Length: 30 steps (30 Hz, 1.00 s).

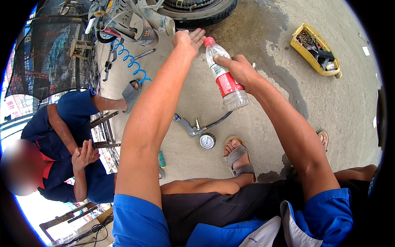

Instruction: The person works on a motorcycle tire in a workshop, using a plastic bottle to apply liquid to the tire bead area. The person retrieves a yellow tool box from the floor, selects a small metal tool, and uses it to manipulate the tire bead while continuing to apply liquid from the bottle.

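My right hand (pixel 238 71) grips a clear plastic bottle (pixel 228 84) with a red cap and a red label. The bottle tilts, its capped end pointing away from me and slightly left. Little or no liquid can be made out inside. Just left of the cap, my left hand (pixel 190 42) is held out with its fingers extended and nothing visible in it. Beyond it is a black tyre (pixel 201 17) on a wheel, beside the metal parts of a motorbike (pixel 131 24). Wet patches darken the concrete near the tyre.
A tyre inflator with a round gauge (pixel 207 140) lies by my sandalled foot (pixel 238 156). Nearby are a green-handled tool (pixel 161 159) and a blue coiled hose (pixel 131 61). A yellow container (pixel 305 58) of small metal parts stands far right. Another person (pixel 49 136) sits at left, hands together.
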Available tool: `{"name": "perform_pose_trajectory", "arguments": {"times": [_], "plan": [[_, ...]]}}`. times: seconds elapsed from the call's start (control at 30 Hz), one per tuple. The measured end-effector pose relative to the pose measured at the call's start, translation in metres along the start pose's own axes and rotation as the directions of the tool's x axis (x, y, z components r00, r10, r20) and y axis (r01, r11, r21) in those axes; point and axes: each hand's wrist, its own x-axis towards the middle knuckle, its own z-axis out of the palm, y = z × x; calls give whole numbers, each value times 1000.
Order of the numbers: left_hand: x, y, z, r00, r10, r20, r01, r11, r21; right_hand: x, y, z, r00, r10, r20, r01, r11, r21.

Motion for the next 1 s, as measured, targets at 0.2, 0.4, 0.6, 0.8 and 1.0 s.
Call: {"name": "perform_pose_trajectory", "arguments": {"times": [0.2,0.4,0.6,0.8,1.0], "plan": [[1,-1,0,1000,-6,2,5,1000,9,-2,-1,0,1000,-1,-20,0,1000,-24],[1,-1,2,1000,10,-15,-10,1000,23,-1,1,0,1000,-8,-26,7,998,-55],[2,0,0,1000,9,-10,-9,999,31,2,4,1,1000,-23,-21,22,998,-55],[-1,1,1,1000,22,-17,-22,1000,21,3,5,1,1000,-15,15,15,1000,-23],[-3,2,2,999,28,-18,-27,999,21,0,3,1,999,-11,37,12,1000,-16]]}}
